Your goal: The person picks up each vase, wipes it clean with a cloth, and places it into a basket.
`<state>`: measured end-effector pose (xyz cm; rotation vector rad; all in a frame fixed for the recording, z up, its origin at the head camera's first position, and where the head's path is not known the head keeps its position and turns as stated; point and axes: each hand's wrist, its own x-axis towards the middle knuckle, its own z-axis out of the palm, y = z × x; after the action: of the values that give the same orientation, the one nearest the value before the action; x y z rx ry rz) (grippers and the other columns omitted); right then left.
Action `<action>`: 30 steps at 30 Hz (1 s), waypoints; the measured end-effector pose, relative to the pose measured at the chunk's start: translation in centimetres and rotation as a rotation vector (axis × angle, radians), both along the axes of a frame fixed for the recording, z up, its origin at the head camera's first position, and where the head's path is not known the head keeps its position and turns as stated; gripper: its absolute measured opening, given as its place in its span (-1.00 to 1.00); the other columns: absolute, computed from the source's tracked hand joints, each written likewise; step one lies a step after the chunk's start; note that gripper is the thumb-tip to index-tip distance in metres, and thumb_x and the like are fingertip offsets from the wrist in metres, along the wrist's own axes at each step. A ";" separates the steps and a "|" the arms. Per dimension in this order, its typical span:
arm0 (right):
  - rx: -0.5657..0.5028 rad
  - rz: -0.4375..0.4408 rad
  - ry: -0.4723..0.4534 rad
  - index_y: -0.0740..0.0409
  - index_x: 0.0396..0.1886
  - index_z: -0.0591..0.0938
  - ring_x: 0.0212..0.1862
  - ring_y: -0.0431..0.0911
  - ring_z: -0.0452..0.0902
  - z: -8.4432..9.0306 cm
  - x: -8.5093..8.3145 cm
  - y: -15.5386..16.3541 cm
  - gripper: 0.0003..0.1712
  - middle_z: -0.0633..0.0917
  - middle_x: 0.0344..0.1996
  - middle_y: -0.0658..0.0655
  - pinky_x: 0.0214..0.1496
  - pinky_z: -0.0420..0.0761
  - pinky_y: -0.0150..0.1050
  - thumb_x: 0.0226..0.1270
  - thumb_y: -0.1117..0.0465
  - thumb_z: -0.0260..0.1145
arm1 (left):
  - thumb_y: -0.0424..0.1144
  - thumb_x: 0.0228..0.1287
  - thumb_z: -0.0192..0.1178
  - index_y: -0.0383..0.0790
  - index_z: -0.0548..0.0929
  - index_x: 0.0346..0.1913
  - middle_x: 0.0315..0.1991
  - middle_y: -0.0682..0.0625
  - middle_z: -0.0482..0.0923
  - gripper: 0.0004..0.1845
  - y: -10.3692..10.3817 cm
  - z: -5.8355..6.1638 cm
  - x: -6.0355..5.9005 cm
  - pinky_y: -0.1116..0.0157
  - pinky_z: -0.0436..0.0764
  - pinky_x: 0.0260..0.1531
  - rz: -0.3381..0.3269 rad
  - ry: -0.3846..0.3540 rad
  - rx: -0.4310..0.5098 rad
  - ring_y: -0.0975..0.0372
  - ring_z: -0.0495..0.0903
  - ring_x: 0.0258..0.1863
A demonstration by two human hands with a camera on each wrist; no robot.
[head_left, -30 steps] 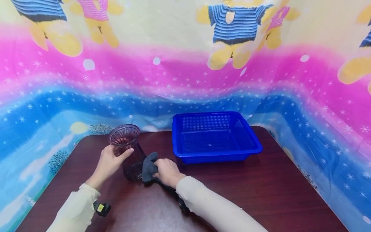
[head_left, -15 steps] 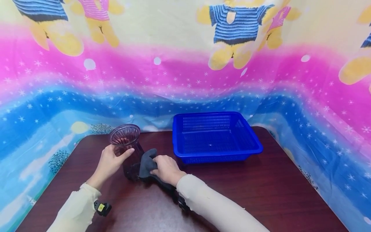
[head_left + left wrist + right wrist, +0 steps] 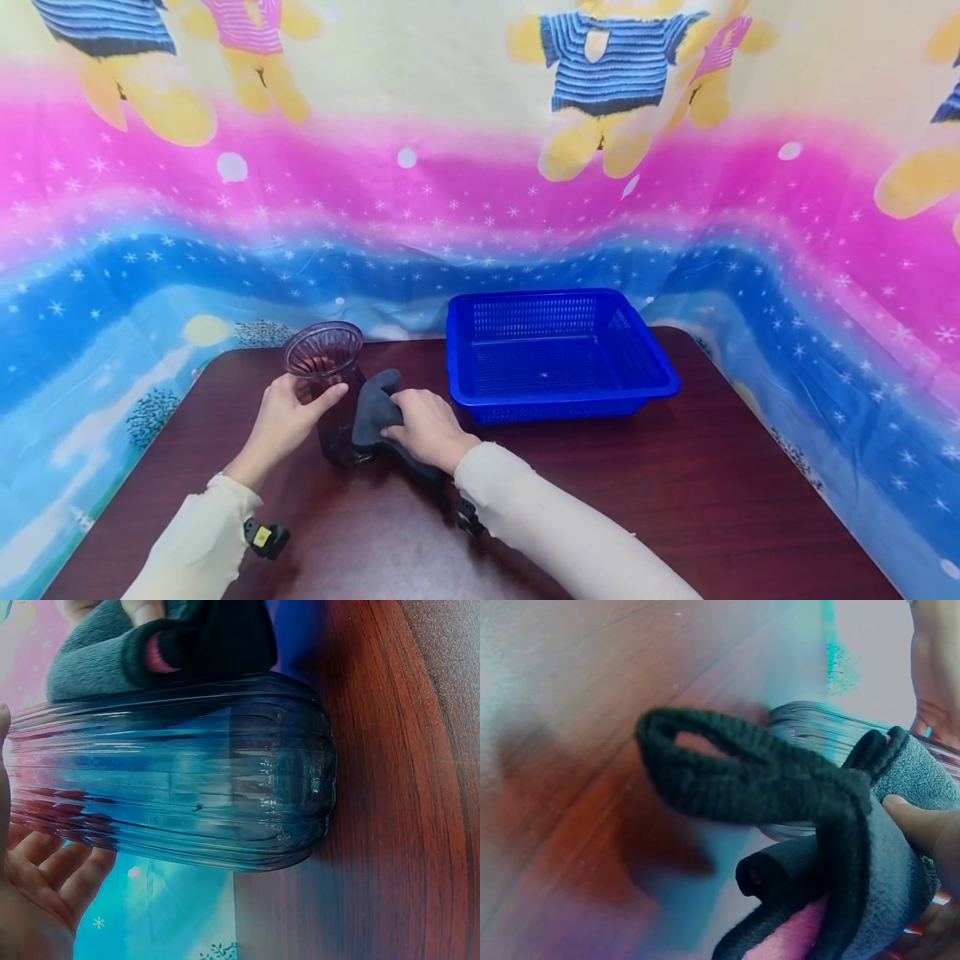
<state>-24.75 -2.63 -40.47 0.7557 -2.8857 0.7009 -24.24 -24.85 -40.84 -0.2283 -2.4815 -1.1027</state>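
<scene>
Ribbed glass vase [image 3: 327,392] upright on table [image 3: 675,500], left hand [image 3: 281,425] cupping its side, right hand [image 3: 423,427] grip pinching grey cloth [image 3: 373,410] against it

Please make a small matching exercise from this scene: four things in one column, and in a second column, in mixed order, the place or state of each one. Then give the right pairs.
Things:
1. ribbed glass vase
2. grey cloth
3. blue plastic basket
4. left hand

Places or states:
A. holds nothing inside, at the back of the table
B. pressed against the side of the vase by the right hand
C. stands upright on the table, mouth up
D. steadies the vase from the side opposite the cloth

Pairs: 1-C, 2-B, 3-A, 4-D
</scene>
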 end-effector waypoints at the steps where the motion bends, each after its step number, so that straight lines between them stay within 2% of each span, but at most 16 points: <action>1: -0.004 0.001 0.007 0.01 -0.20 0.74 -0.29 -0.13 0.67 0.1 0.0 0.0 -0.75 0.80 -0.29 -0.01 -0.29 0.58 -0.25 0.22 0.01 0.52 | -0.04 0.30 0.37 -0.23 0.70 0.00 -0.11 -0.19 0.79 -0.64 0.0 0.0 0.0 0.58 0.53 -0.21 -0.002 -0.001 0.001 0.46 0.67 -0.21; 5: -0.013 0.001 0.024 0.01 -0.18 0.74 -0.24 -0.13 0.69 0.8 -0.2 -0.1 -0.75 0.80 -0.28 -0.02 -0.23 0.61 -0.24 0.24 0.00 0.51 | -0.04 0.30 0.37 -0.25 0.69 0.02 -0.09 -0.21 0.78 -0.62 0.0 0.0 0.0 0.59 0.54 -0.20 -0.008 -0.003 0.003 0.40 0.69 -0.18; 11: -0.034 0.002 0.036 0.02 -0.13 0.74 -0.22 -0.15 0.69 1.8 -0.1 -0.3 -0.71 0.80 -0.26 -0.03 -0.16 0.64 -0.25 0.26 -0.01 0.49 | -0.06 0.30 0.38 -0.25 0.68 0.06 -0.07 -0.19 0.78 -0.60 0.0 0.0 0.0 0.64 0.52 -0.20 -0.009 -0.002 0.008 0.74 0.52 -0.23; 13: -0.040 0.003 0.045 0.02 -0.12 0.74 -0.20 -0.15 0.70 2.1 -0.1 -0.4 -0.71 0.80 -0.25 -0.04 -0.14 0.66 -0.24 0.27 -0.02 0.49 | -0.06 0.30 0.38 -0.24 0.68 0.06 -0.07 -0.19 0.78 -0.61 0.0 0.0 0.0 0.64 0.52 -0.19 -0.010 0.000 0.007 0.79 0.47 -0.24; 20: -0.053 0.004 0.049 0.02 -0.08 0.74 -0.16 -0.13 0.71 2.6 0.0 -0.5 -0.68 0.81 -0.21 -0.03 -0.10 0.68 -0.23 0.26 -0.02 0.49 | -0.04 0.31 0.37 -0.24 0.67 0.08 -0.06 -0.19 0.78 -0.59 0.0 0.0 0.0 0.61 0.53 -0.18 -0.006 -0.005 -0.005 0.80 0.46 -0.24; 27: -0.027 -0.018 0.035 0.00 -0.08 0.74 -0.18 -0.15 0.70 2.2 0.0 -0.8 -0.69 0.80 -0.21 -0.04 -0.10 0.68 -0.24 0.28 -0.04 0.47 | -0.04 0.30 0.38 -0.26 0.68 0.06 -0.08 -0.21 0.78 -0.59 0.0 0.1 0.1 0.60 0.54 -0.20 0.006 -0.003 -0.008 0.79 0.46 -0.26; 30: -0.008 -0.021 0.059 -0.01 -0.11 0.74 -0.16 -0.13 0.71 2.0 0.0 -0.8 -0.71 0.81 -0.22 -0.03 -0.13 0.67 -0.21 0.27 -0.04 0.48 | -0.05 0.29 0.39 -0.25 0.69 0.02 -0.12 -0.19 0.79 -0.62 0.0 0.0 0.0 0.59 0.53 -0.22 0.006 0.012 -0.014 0.76 0.48 -0.27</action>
<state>-24.79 -3.44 -38.44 0.7314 -2.8324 0.6754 -24.23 -24.85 -40.84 -0.2309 -2.4785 -1.0793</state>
